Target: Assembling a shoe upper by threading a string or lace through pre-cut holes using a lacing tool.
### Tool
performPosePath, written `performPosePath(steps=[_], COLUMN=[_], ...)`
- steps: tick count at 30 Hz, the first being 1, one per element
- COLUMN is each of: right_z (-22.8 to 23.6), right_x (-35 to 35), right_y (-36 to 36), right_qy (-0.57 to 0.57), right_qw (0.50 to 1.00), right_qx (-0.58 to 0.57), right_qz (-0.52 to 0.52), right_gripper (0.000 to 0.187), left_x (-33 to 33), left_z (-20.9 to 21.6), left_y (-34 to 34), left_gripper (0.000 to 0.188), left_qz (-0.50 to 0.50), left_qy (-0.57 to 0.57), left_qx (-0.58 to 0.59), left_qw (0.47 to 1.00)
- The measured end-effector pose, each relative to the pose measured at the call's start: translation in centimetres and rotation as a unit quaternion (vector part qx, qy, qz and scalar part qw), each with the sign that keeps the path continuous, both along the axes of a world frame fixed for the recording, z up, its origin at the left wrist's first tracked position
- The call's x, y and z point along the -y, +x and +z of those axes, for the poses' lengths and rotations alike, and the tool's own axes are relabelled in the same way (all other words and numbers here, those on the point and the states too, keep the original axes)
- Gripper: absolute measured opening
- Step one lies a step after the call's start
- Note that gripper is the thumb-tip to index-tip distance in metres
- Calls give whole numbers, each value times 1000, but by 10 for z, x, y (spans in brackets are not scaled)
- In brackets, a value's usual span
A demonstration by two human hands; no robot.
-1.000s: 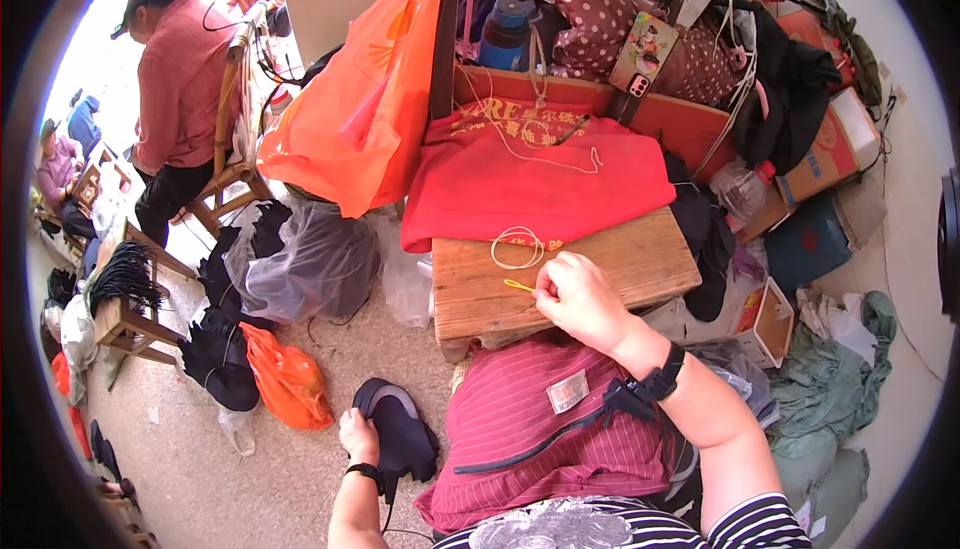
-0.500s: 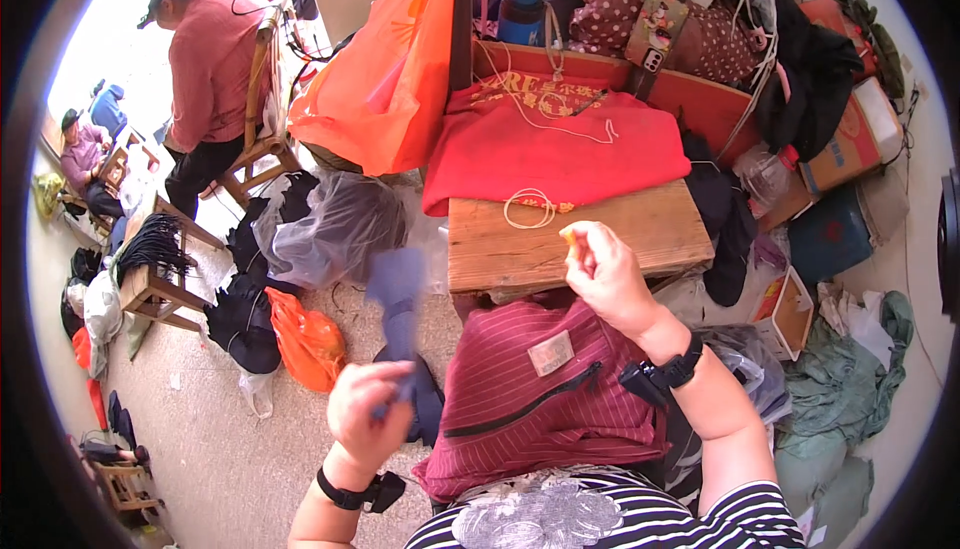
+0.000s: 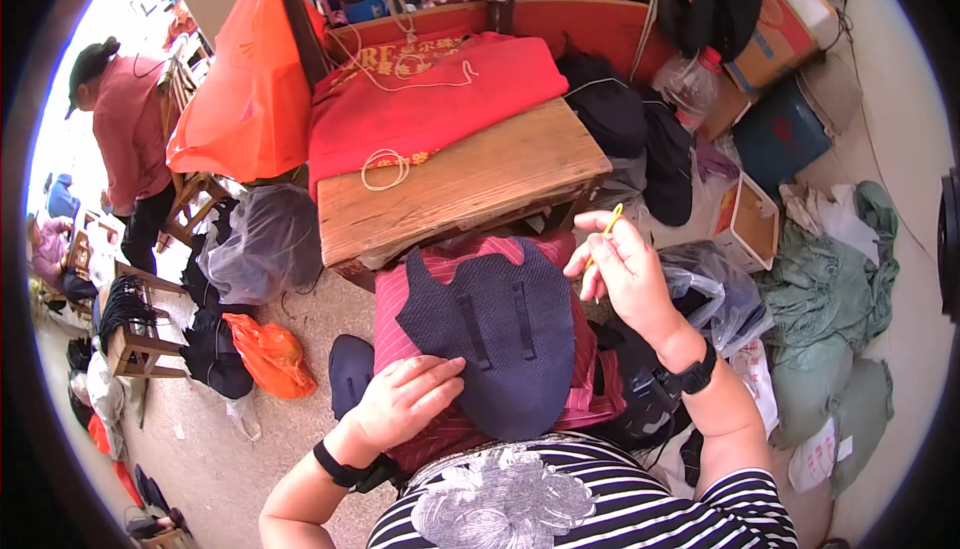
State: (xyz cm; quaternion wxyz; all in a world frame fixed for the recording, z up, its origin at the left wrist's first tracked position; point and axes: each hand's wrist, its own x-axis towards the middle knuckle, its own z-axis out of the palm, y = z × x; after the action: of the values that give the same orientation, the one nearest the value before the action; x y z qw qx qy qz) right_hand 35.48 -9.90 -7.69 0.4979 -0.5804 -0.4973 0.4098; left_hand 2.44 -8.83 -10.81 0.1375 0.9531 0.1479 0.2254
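Note:
A flat navy fabric piece (image 3: 535,334) lies across my lap, its far edge notched and two narrow dark strips running down its middle. At its near left edge my left hand (image 3: 412,401) grips it, fingers on top and thumb out of sight. Raised to the right of the piece, my right hand (image 3: 635,284) pinches a thin yellow tool (image 3: 612,221) whose tip looks bent or looped; the rest is hidden by the fingers. Beneath the fabric piece a maroon striped cloth (image 3: 392,309) covers my lap. Another navy piece (image 3: 350,374) shows beside my left wrist.
Ahead stands a wooden bench (image 3: 470,184) with a red cloth (image 3: 430,99) and a loop of pale cord (image 3: 385,171). An orange bag (image 3: 245,99) hangs at its left. Plastic-wrapped bundles (image 3: 265,244) sit on the floor. Another person (image 3: 135,134) sits at far left.
The navy fabric piece, blurred in my left hand before, now lies spread over my lap. My right hand still holds the yellow tool. The view has swung right.

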Motion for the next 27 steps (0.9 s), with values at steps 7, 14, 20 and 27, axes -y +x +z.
performPosePath(steps=[7,14,20,27], right_z=[-10,-21,-16,-44], right_x=[37,53,57,45], right_y=[0,3,-18,-39], right_qy=[20,-63,-90,114], right_qw=[998,980,985,987], right_qx=[-47,-186,-125,16], right_qz=[22,-24,80,112], right_gripper=[33,25,22,15], left_x=[-10,-8,-2,-6], left_z=[-2,16,21,4], left_y=[22,35,82,105], left_gripper=[28,27,42,37], left_qz=[-34,-46,105,118], left_qy=[-19,-59,-330,-588], left_qx=[-26,-22,157,119], left_qw=[999,997,925,791])
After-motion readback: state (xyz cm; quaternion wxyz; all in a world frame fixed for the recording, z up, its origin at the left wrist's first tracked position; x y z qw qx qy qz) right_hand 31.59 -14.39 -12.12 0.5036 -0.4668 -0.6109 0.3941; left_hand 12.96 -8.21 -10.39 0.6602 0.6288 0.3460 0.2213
